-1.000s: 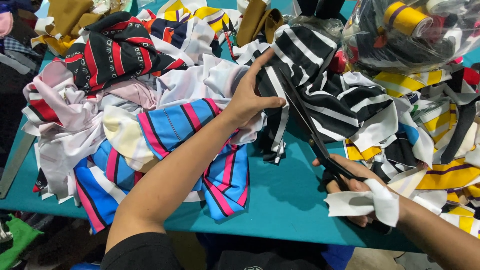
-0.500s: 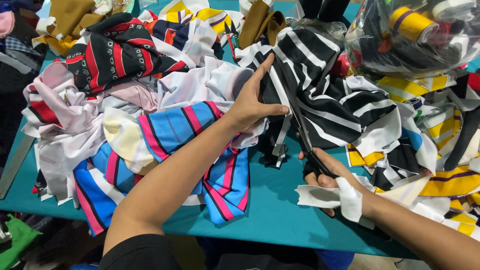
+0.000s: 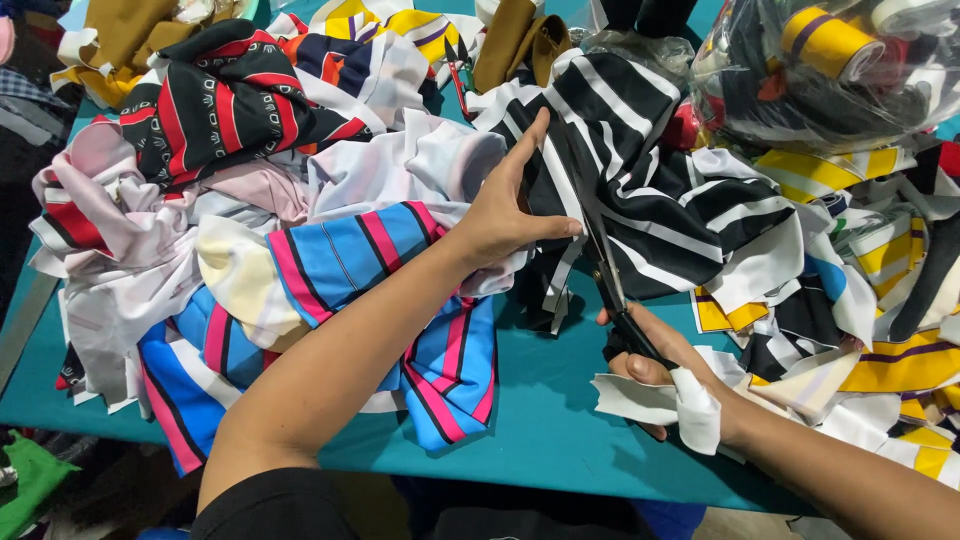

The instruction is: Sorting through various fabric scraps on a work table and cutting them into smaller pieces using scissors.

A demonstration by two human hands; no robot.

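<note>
- Firstly, at the far left lies a heap of pale pink and white fabric pieces with red stripes [image 3: 95, 240], loosely piled on the teal flat surface [image 3: 550, 420]; behind it sit a black cloth with red and white stripes [image 3: 225, 105] and some mustard-brown fabric [image 3: 120, 35].
- Next, a blue cloth with pink and black stripes [image 3: 340, 250] is spread under the forearm and hangs toward the near edge of the surface.
- The left hand [image 3: 505, 215] lies on the black fabric with white stripes [image 3: 660, 190]; the thumb and fingers [image 3: 525, 150] are stretched out flat, not clasping, and press the cloth. I judge this keeps the cloth taut and still for the blades.
- Just to the right, dark metal scissors [image 3: 605, 270] stand with the blades in this striped fabric, which lies in the middle of the surface between both hands.
- The right hand [image 3: 665, 365] has its fingers closed through the scissor handles; a white fabric scrap [image 3: 660, 400] rests over its wrist.
- Farther right are yellow, white and black offcuts [image 3: 890, 300] and, at the top, a clear plastic bag full of rolled fabric [image 3: 830, 70].
- Below the near edge of the surface, only dark floor and a green cloth [image 3: 25, 480] are seen; the room is otherwise hidden.
</note>
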